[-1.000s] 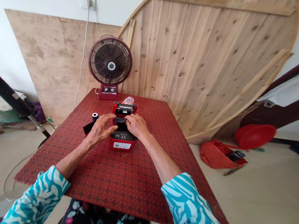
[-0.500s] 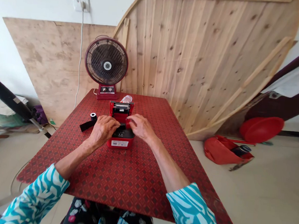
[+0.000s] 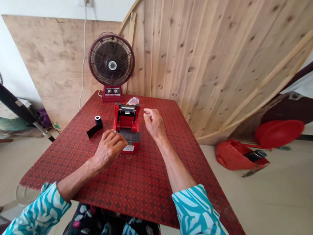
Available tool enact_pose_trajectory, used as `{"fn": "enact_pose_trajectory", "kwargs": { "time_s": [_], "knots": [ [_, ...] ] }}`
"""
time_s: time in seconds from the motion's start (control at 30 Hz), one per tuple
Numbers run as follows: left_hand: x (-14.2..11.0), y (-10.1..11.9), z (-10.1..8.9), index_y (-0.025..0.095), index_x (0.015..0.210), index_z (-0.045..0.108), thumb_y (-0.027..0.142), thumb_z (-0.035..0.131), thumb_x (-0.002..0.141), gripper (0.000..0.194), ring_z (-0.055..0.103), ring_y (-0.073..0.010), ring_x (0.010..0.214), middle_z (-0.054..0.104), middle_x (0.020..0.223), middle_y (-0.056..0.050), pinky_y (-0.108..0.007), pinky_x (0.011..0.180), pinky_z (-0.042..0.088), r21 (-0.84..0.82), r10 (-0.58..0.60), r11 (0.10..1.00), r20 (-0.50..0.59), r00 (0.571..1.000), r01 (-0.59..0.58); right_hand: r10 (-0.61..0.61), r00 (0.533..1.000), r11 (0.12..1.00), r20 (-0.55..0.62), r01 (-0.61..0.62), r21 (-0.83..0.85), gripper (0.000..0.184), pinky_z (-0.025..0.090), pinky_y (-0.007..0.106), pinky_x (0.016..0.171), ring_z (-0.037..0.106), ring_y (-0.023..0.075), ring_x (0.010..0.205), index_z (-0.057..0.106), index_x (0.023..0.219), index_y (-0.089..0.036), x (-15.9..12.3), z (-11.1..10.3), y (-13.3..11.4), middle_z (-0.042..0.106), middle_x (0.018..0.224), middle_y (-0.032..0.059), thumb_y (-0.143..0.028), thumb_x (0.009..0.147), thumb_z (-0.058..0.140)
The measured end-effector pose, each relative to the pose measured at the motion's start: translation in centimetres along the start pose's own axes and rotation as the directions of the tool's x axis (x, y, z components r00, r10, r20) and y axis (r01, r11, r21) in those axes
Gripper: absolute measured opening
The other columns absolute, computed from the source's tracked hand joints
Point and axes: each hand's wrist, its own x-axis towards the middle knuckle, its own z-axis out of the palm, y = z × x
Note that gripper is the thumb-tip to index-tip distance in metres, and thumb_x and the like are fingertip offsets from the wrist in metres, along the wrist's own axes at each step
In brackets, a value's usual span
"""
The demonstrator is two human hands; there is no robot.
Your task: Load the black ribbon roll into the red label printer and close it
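Note:
A small red and black label printer stands on the table with its lid raised. A dark, shiny strip lies across its open top and front edge. My left hand is at the printer's front left corner, its fingers pinched together on the strip's front end, partly hidden by the fingers. My right hand hovers just right of the raised lid, apart from it, with fingers bent, thumb and forefinger separated and nothing seen between them. Left of the printer sits a black roll with a white core and a loose black tail.
A clear plastic bottle lies behind the printer. Behind the roll, a dark red fan stands at the back of the red patterned table. A red bag and a red basin are on the floor to the right.
My left hand has drawn back toward me, with the dark strip now showing across the printer's top. My right hand has moved away from the opening, up and right beside the lid.

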Motion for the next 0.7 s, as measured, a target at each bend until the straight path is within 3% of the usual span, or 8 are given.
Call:
{"fn": "enact_pose_trajectory", "kwargs": {
  "time_s": [0.2,0.4,0.57,0.7],
  "knots": [
    [-0.5,0.6,0.1,0.021,0.092,0.066,0.012,0.055,0.090,0.015,0.060,-0.0166,0.092,0.072,0.091,-0.001,-0.040,0.104,0.031,-0.024,-0.003,1.000,-0.006,1.000,0.003,0.024,1.000,0.996,0.021,-0.026,0.091,0.029,0.043,0.045,0.101,0.056,0.0231,0.110,0.062,0.107,-0.023,2.3,2.3,0.0,0.062,0.114,0.0092,-0.036,0.087,0.044],
    [-0.7,0.6,0.5,0.021,0.092,0.066,0.012,0.057,0.090,0.013,0.061,-0.0164,0.091,0.072,0.091,0.000,-0.041,0.105,0.030,-0.004,-0.003,1.000,-0.047,0.999,0.003,0.073,0.997,0.986,0.037,-0.078,0.145,0.026,0.044,0.042,0.097,0.058,0.0214,0.103,0.064,0.096,-0.023,3.2,3.2,0.1,0.064,0.101,0.0060,-0.039,0.087,0.045],
    [-1.0,0.6,0.6,0.022,0.092,0.067,0.012,0.056,0.090,0.015,0.061,-0.0166,0.093,0.071,0.092,-0.002,-0.042,0.106,0.030,-0.001,-0.007,1.000,-0.062,0.998,0.007,0.010,1.000,0.990,0.018,-0.013,0.138,0.021,0.048,0.038,0.087,0.060,0.0199,0.092,0.063,0.086,-0.023,1.8,2.1,-0.9,0.065,0.092,0.0053,-0.037,0.087,0.047],
    [-1.3,0.7,0.8,0.022,0.092,0.068,0.012,0.057,0.089,0.015,0.060,-0.0169,0.091,0.070,0.091,-0.002,-0.042,0.106,0.031,0.018,-0.023,1.000,-0.082,0.996,0.024,-0.076,0.997,0.987,-0.034,0.080,0.136,0.018,0.048,0.037,0.088,0.061,0.0187,0.092,0.061,0.080,-0.023,-0.8,1.4,-1.7,0.064,0.091,0.0059,-0.034,0.088,0.049]
  ]
}}
